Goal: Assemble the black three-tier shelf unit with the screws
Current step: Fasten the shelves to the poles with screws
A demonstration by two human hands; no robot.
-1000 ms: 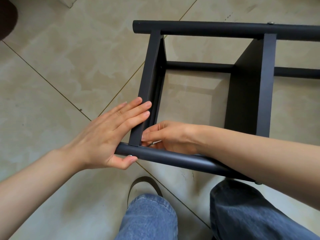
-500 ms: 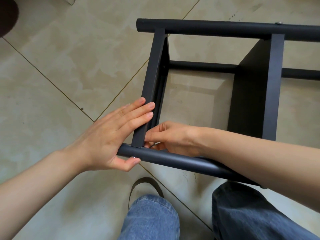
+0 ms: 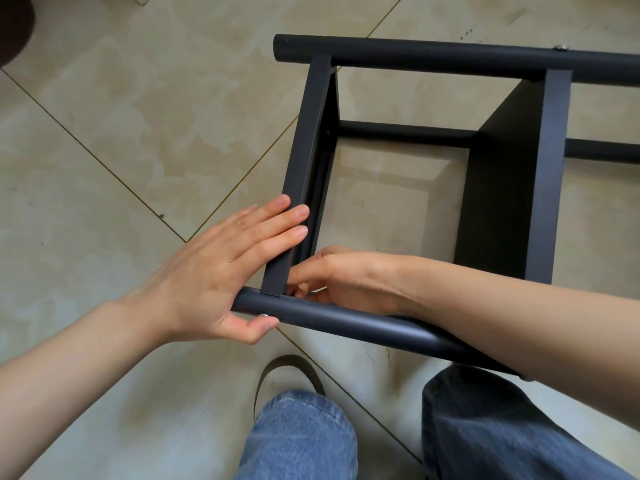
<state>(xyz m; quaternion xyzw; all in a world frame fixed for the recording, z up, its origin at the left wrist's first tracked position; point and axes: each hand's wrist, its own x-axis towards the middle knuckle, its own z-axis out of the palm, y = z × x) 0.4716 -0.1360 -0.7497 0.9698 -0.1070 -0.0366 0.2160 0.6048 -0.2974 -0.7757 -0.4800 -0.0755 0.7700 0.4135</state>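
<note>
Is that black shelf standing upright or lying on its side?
On its side: the shelf has its poles running level above the floor and its boards on edge.

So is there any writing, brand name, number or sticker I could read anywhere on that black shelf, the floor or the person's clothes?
None: no readable text shows anywhere in the head view.
Black shelf unit: plain black bars and panels, no label or number.
Screw head by the left hand: bare metal, no marking legible.
Right hand: pinches something small and pale, too hidden to read.
Jeans and floor tiles: no print.
</note>
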